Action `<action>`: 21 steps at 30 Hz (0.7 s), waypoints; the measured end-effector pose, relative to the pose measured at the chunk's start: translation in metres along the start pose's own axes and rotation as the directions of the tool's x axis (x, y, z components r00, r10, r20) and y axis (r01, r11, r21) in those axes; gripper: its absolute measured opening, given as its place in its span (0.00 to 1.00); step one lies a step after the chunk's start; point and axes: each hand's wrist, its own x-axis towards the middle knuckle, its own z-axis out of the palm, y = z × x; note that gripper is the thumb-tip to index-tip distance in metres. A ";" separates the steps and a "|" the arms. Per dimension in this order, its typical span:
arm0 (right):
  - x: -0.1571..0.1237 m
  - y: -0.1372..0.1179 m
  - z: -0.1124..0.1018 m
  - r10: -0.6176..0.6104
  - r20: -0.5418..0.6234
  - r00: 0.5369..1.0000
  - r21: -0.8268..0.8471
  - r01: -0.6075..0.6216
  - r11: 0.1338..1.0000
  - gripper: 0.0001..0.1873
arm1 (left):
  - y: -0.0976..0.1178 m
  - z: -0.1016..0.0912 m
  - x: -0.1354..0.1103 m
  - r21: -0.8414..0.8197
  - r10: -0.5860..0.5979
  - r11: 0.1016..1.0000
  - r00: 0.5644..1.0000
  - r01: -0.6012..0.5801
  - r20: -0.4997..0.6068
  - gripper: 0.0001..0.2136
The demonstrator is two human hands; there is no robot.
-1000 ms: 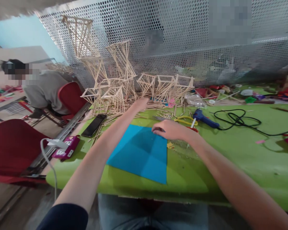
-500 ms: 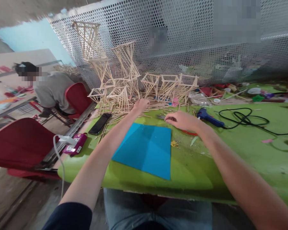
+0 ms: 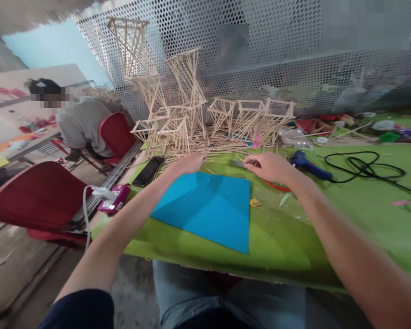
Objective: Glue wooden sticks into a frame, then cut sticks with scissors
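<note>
My left hand (image 3: pixel 192 164) is low over the table, at the far edge of a blue sheet (image 3: pixel 208 210) and close to the loose sticks. Its fingers are bent together, and what they hold, if anything, is hidden. My right hand (image 3: pixel 269 164) curls over red-handled pliers (image 3: pixel 238 163); their grey metal jaws stick out left of the fingertips and a red handle shows beneath the wrist. Behind both hands, wooden stick frames (image 3: pixel 181 123) stand on a pile of thin wooden sticks (image 3: pixel 212 145), some stacked into tall towers.
A blue glue gun (image 3: pixel 310 165) with a looped black cable (image 3: pixel 365 169) lies on the right. On the left are a black phone (image 3: pixel 148 172) and a purple box (image 3: pixel 114 199) with a white plug. Perforated metal (image 3: pixel 277 77) rises behind. A person (image 3: pixel 84 121) sits left, beyond red chairs.
My left hand has drawn back from the stick pile toward the blue sheet. The right hand stays over the pliers, its fingers more curled. The whole view has shifted slightly.
</note>
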 end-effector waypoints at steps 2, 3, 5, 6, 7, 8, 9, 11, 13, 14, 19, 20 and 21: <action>0.000 -0.003 0.001 -0.015 0.021 1.000 0.018 0.014 1.000 0.15 | -0.004 0.000 -0.015 -0.002 0.048 0.999 0.998 -0.048 0.031 0.11; 0.000 -0.005 0.002 -0.019 0.028 0.999 0.031 0.018 0.999 0.15 | -0.006 -0.001 -0.021 -0.008 0.061 0.998 0.998 -0.061 0.025 0.13; 0.000 -0.008 0.002 -0.028 0.043 0.999 0.053 0.026 0.998 0.14 | -0.011 -0.006 -0.033 -0.020 0.058 0.998 0.998 -0.058 0.015 0.17; 0.000 -0.008 0.003 -0.033 0.051 0.998 0.057 0.030 0.998 0.15 | -0.013 -0.009 -0.038 -0.028 0.049 0.998 0.998 -0.048 0.027 0.19; 0.000 -0.009 0.003 -0.040 0.060 0.997 0.055 0.037 0.998 0.15 | -0.015 -0.013 -0.044 -0.045 0.041 0.998 0.994 -0.037 0.103 0.22; 0.000 -0.008 0.004 -0.047 0.067 0.997 0.048 0.043 0.998 0.16 | -0.016 -0.017 -0.048 -0.051 0.041 0.998 0.984 -0.033 0.175 0.24; 0.000 -0.008 0.004 -0.052 0.074 0.996 0.038 0.050 0.998 0.16 | -0.017 -0.020 -0.053 -0.052 0.045 0.998 0.974 -0.034 0.223 0.26; 0.001 -0.006 0.006 -0.058 0.088 0.994 0.014 0.057 0.998 0.16 | -0.017 -0.026 -0.060 -0.066 0.048 0.997 0.956 -0.030 0.289 0.27; 0.001 -0.005 0.006 -0.055 0.100 0.993 -0.008 0.056 0.998 0.17 | -0.015 -0.030 -0.066 -0.091 0.045 0.996 0.945 -0.016 0.324 0.27; 0.001 -0.005 0.007 -0.052 0.103 0.993 -0.016 0.054 0.998 0.17 | -0.015 -0.032 -0.069 -0.106 0.040 0.994 0.942 -0.005 0.333 0.26; 0.000 -0.009 0.003 -0.040 0.104 0.994 -0.018 0.042 0.999 0.17 | -0.021 -0.047 -0.082 -0.098 -0.051 0.991 0.945 0.087 0.322 0.21; 0.000 -0.010 0.002 -0.040 0.105 0.994 -0.018 0.042 0.999 0.17 | -0.023 -0.049 -0.083 -0.069 -0.081 0.992 0.940 0.110 0.331 0.21; 0.000 -0.010 0.001 -0.041 0.104 0.994 -0.021 0.044 0.999 0.17 | -0.025 -0.050 -0.083 -0.047 -0.101 0.991 0.935 0.124 0.341 0.20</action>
